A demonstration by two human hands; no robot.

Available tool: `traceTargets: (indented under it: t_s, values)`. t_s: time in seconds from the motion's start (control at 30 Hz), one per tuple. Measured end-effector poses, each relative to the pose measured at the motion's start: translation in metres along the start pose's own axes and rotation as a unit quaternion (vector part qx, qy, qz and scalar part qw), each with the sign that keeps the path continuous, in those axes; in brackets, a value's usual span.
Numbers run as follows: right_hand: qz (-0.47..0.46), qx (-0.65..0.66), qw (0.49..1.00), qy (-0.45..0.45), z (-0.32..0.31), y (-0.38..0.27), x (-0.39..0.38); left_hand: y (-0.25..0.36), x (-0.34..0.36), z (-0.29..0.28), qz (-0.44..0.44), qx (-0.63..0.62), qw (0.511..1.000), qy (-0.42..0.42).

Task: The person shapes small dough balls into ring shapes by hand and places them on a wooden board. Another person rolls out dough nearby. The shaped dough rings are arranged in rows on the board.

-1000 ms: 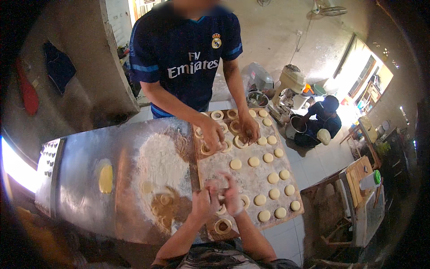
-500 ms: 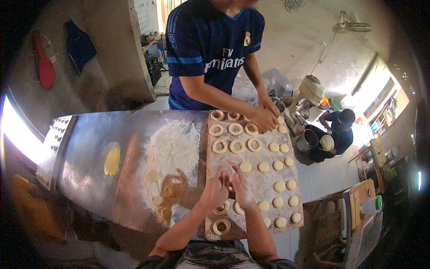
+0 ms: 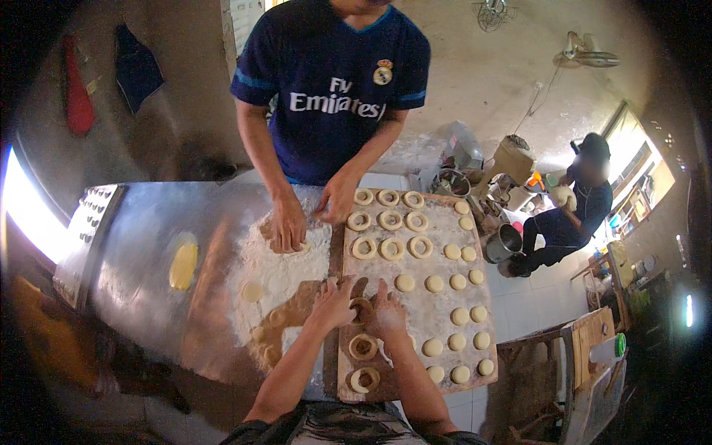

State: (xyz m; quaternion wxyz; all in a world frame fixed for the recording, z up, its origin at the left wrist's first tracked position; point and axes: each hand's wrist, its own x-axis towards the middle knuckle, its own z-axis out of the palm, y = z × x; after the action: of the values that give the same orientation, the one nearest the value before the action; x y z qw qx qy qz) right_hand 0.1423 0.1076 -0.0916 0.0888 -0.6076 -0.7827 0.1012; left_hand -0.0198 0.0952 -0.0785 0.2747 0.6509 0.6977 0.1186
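Observation:
A pale dough ring [image 3: 361, 311] lies on the floured wooden board [image 3: 415, 311], between my two hands. My left hand [image 3: 334, 302] is at the ring's left edge, fingers stretched forward and apart. On the other side my right hand [image 3: 387, 315] is low over the board, its fingers spread and holding nothing. Two more dough rings, one being this ring [image 3: 363, 346], sit nearer to me. My right forearm partly covers other dough pieces. Flat round dough discs [image 3: 434, 283] are set out on the board's right half.
Across the table, a co-worker's hand [image 3: 289, 226] presses into the flour pile [image 3: 248, 282]. Rows of dough rings [image 3: 390, 221] fill the board's far left. Yellow fat [image 3: 184, 265] lies on the metal tabletop [image 3: 148, 222]. Another person [image 3: 567, 208] works at the right beside a metal pot [image 3: 504, 243].
My hands have parted and lowered, leaving the dough ring on the board between them. The co-worker's hands have moved left from the board to the flour. The person at right has risen.

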Motion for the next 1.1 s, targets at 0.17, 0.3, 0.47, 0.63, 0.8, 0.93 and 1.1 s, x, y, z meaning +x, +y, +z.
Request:
traceTargets:
  t_s: [0.17,0.3,0.47,0.63,0.8,0.93,1.1]
  values:
    - [-0.015,0.145,0.989,0.016,0.001,0.027,-0.004,0.026,-0.010,-0.022,-0.006,0.054,0.997,-0.050]
    - [0.113,0.184,0.976,0.043,-0.046,0.070,-0.034,0.046,0.010,-0.019,0.041,0.025,0.999,0.008]
    - [0.282,0.153,0.946,0.040,-0.097,0.121,-0.104,0.086,0.071,0.026,0.109,0.060,0.992,0.028]
    - [0.254,0.157,0.954,0.025,-0.064,0.119,-0.124,0.121,0.053,-0.006,0.189,0.040,0.981,-0.019]
    - [0.223,0.167,0.959,0.057,-0.079,0.063,-0.099,0.052,0.043,0.015,0.175,-0.116,0.962,0.173]
    - [0.043,0.262,0.963,0.044,-0.078,0.008,-0.059,-0.063,-0.025,-0.044,0.009,-0.041,0.993,0.111]
    - [-0.149,0.286,0.937,-0.135,-0.001,-0.110,0.051,-0.130,-0.062,-0.033,-0.034,-0.056,0.981,0.184]
